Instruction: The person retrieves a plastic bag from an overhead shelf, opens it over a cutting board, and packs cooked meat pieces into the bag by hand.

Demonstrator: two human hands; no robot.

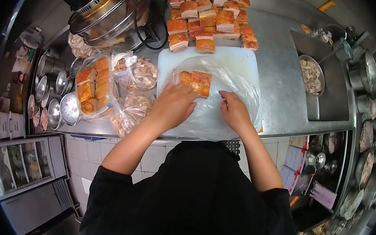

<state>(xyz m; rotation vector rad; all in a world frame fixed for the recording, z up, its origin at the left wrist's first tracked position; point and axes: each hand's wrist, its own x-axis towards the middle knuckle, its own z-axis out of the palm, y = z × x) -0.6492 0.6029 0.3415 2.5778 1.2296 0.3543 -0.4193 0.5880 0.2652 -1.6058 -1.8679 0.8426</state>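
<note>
Two pieces of roast pork (200,83) with orange-brown crackling lie side by side on a clear plastic bag (238,84), which is spread over a white cutting board (242,55). My left hand (174,104) has its fingers curled against the near side of these pieces, its thumb out to the right; the fingertips are partly hidden. To the right, my right hand (234,111) rests over the bag, index finger and thumb apart, with a gap between it and the pork. Whether its other fingers touch the plastic does not show clearly.
Stacked roast pork blocks (203,18) stand beyond the board. On the left are a bag of pork blocks (93,84), bags of pale meat pieces (136,72) and a glass-bowled cooker (107,16) with a black cord. A sink (331,110) at right holds a bowl of chopped pieces (311,77).
</note>
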